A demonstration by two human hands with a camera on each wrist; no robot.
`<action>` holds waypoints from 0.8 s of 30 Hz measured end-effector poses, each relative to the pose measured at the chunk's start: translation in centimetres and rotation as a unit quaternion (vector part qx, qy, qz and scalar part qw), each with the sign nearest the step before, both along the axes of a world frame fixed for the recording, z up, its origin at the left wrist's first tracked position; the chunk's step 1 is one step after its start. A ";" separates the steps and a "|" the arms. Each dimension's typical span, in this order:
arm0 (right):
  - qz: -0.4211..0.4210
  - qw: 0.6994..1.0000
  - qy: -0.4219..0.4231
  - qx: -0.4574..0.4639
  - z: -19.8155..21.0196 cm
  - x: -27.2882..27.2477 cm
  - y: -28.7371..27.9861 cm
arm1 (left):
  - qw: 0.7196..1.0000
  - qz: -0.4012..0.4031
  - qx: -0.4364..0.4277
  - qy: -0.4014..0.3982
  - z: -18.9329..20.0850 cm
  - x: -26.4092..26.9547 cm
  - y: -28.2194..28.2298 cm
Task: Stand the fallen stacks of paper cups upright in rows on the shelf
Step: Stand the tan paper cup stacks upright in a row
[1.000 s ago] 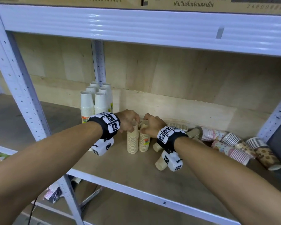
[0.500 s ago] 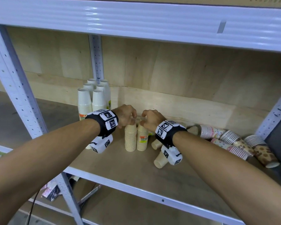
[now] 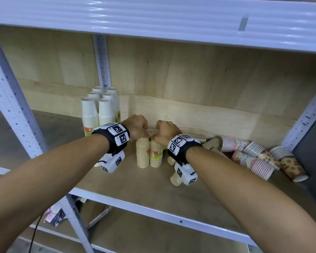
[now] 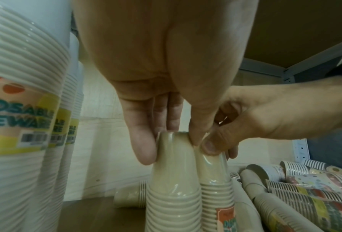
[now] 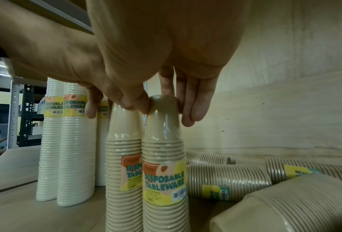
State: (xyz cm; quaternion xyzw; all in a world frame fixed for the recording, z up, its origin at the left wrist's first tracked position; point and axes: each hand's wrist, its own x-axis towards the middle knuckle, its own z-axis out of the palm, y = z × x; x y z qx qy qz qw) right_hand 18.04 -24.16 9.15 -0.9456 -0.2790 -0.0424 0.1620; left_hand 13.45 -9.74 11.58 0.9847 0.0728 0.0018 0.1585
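Note:
Two beige cup stacks stand upright side by side, touching, in the middle of the shelf (image 3: 128, 181). My left hand (image 3: 138, 127) pinches the top of the left beige stack (image 3: 142, 156) between thumb and fingers. My right hand (image 3: 164, 131) pinches the top of the right beige stack (image 3: 155, 157) in the same way. The left wrist view shows my left hand (image 4: 169, 146) on its stack (image 4: 172, 196). The right wrist view shows my right hand (image 5: 163, 109) on the labelled stack (image 5: 164, 180).
Several white stacks (image 3: 97, 110) stand upright in rows at the back left. Fallen beige stacks (image 3: 195, 137) lie behind and right of my right wrist. Patterned stacks (image 3: 254, 161) lie jumbled at the right by the shelf post (image 3: 306, 117). A metal beam (image 3: 153, 21) runs overhead.
Both hands have kept their hold on the tops of the two beige stacks, which stay upright. The head view has shifted slightly.

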 end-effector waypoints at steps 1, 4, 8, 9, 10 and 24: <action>-0.001 1.000 0.002 0.005 0.0 0.0 0.0 | 1.000 -0.005 -0.001 -0.001 0.0 0.0 0.0; -0.003 1.000 0.007 0.018 -0.1 0.0 -0.2 | 1.000 -0.028 -0.002 0.010 -0.2 0.0 0.0; -0.003 1.000 0.014 0.024 0.0 -0.1 -0.2 | 1.000 -0.014 0.001 0.004 0.0 -0.3 -0.3; -0.004 1.000 0.015 0.026 0.0 0.0 -0.2 | 1.000 -0.004 0.002 0.000 -0.1 -0.3 -0.3; -0.005 1.000 0.016 0.026 0.0 0.0 -0.2 | 1.000 0.004 0.004 -0.001 -0.1 -0.4 -0.3; 0.092 0.991 0.088 -0.042 2.3 1.6 -0.2 | 0.993 -0.028 0.041 0.104 1.5 -0.3 -0.9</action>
